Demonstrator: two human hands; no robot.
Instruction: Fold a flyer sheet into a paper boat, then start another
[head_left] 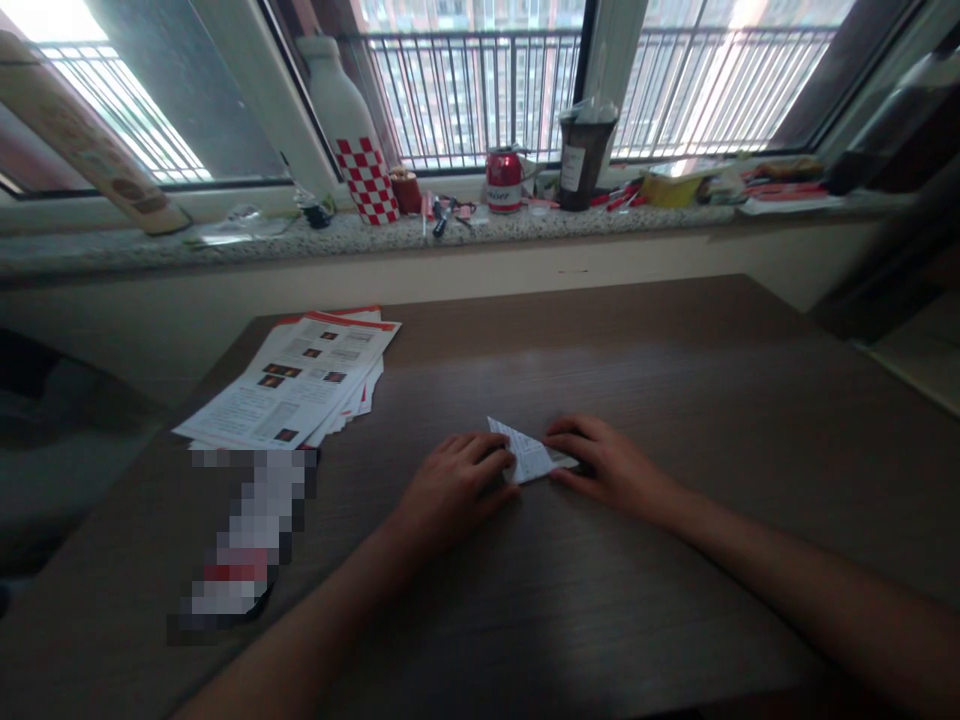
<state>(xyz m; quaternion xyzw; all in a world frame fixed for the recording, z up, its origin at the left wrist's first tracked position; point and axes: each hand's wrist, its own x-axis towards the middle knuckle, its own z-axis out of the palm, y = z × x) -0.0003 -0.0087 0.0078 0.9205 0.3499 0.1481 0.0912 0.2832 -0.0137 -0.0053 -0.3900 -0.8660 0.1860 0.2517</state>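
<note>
A small folded piece of printed paper (529, 458) lies between my hands at the middle of the dark wooden table (660, 380). One pointed corner of it sticks up toward the far side. My left hand (459, 483) has its curled fingers closed on the paper's left edge. From the other side, my right hand (611, 468) pinches the right end, thumb below and fingers above. The fingers hide both ends of the paper, so its full shape cannot be made out.
Printed sheets (300, 375) lie in a loose stack at the table's far left. Nearer me is a pixelated, phone-like object (247, 540). Along the window sill (300, 240) stand a checkered white bottle (364, 170), a red can (503, 182), a dark lidded cup (583, 160) and small clutter.
</note>
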